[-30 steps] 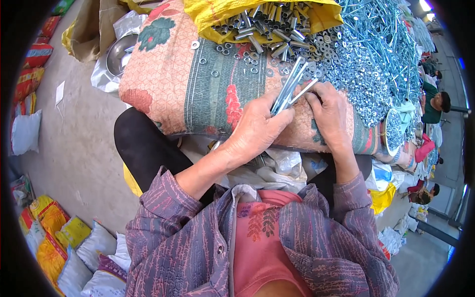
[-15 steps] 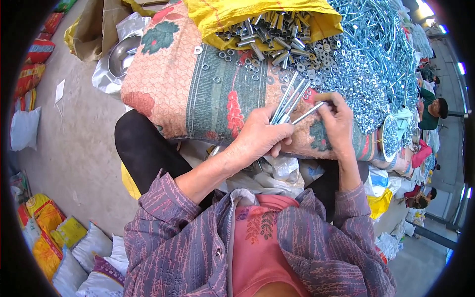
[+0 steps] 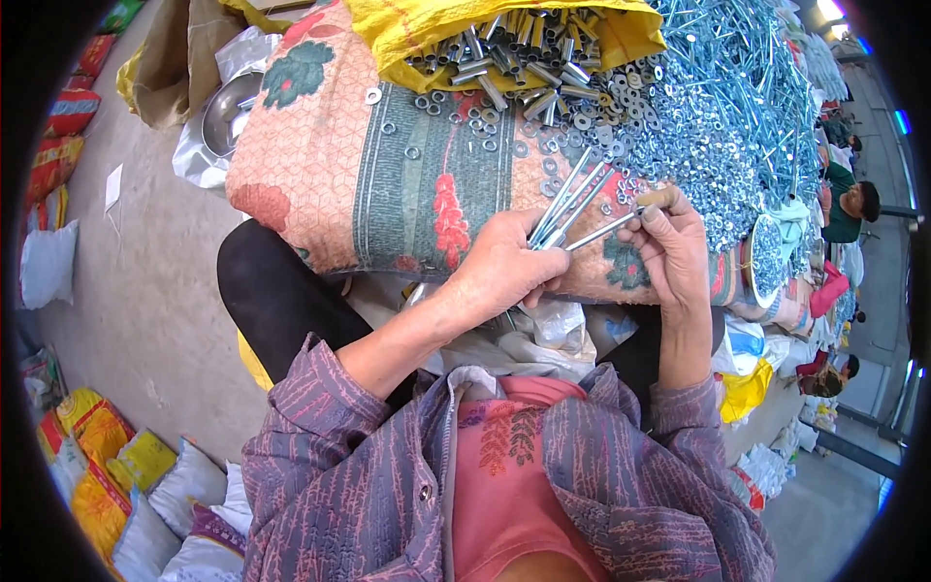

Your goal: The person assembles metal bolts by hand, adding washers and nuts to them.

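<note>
My left hand [image 3: 509, 254] is closed around a bundle of long, thin silvery bolts [image 3: 574, 199] that fan out beyond the fingers. One bolt [image 3: 603, 231] slants away from the bundle toward my right hand [image 3: 677, 242]. The right thumb and forefinger pinch at that bolt's tip; a small dark piece shows there, too small to make out. Both hands hover over the near edge of a flower-patterned quilted pad [image 3: 320, 145]. Just beyond the fingers lie loose nuts [image 3: 628, 186] and flat washers [image 3: 582, 122].
A yellow sack [image 3: 398, 58] spills metal sleeves [image 3: 495, 92] at the back. A heap of long bolts [image 3: 732, 68] and a pile of nuts [image 3: 698, 145] cover the right side. A tub of small parts [image 3: 766, 257] stands farther right. A steel bowl [image 3: 218, 126] is at left.
My right thumb and forefinger have shifted slightly at the bolt's tip, and the other right fingers are more spread. The left hand keeps its bundle. The view has shifted a little.
</note>
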`<action>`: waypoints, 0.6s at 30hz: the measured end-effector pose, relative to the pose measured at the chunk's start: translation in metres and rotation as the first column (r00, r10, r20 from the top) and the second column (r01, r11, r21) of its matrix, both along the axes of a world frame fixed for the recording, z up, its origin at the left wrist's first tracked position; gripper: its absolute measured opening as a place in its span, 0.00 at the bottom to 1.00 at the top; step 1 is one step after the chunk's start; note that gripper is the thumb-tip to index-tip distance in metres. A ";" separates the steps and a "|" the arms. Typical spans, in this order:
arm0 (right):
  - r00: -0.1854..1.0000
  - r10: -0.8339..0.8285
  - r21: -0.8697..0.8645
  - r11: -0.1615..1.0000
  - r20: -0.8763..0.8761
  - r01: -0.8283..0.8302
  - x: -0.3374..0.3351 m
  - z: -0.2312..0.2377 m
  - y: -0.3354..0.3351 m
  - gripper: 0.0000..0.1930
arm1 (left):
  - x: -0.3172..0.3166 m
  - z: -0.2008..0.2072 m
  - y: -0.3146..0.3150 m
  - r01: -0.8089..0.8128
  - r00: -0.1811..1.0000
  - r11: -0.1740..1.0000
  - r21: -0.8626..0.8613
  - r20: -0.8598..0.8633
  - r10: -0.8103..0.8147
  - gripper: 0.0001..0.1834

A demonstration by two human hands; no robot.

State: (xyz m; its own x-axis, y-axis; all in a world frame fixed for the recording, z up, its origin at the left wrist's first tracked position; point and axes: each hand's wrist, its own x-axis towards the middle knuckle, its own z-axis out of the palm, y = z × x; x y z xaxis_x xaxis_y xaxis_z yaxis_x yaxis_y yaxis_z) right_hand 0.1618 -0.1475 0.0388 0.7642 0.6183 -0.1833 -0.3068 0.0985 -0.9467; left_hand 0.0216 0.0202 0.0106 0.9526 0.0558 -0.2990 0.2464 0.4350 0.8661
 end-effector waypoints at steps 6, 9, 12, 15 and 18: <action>0.996 -0.001 0.031 1.000 0.092 -0.002 -0.020 0.000 0.003 0.05 | -0.002 -0.002 -0.001 0.004 1.000 0.999 -0.038 0.007 -0.004 0.05; 0.688 -0.004 -0.165 0.970 0.726 0.180 -0.041 -0.002 0.007 0.08 | -0.002 0.004 0.002 0.026 0.999 0.994 -0.102 -0.020 -0.028 0.06; 0.630 -0.089 -0.006 0.989 0.772 0.147 -0.046 -0.010 0.003 0.12 | -0.002 0.006 0.004 0.032 0.999 0.988 -0.153 -0.033 -0.037 0.07; 0.551 -0.042 -0.157 0.937 0.834 0.310 -0.020 -0.002 -0.002 0.13 | -0.003 0.000 0.004 -0.003 0.999 0.982 -0.190 -0.039 -0.004 0.08; 0.528 0.061 -0.377 0.769 0.847 0.516 0.017 -0.004 0.004 0.10 | -0.003 0.001 0.003 -0.019 0.999 0.974 -0.225 -0.040 0.010 0.08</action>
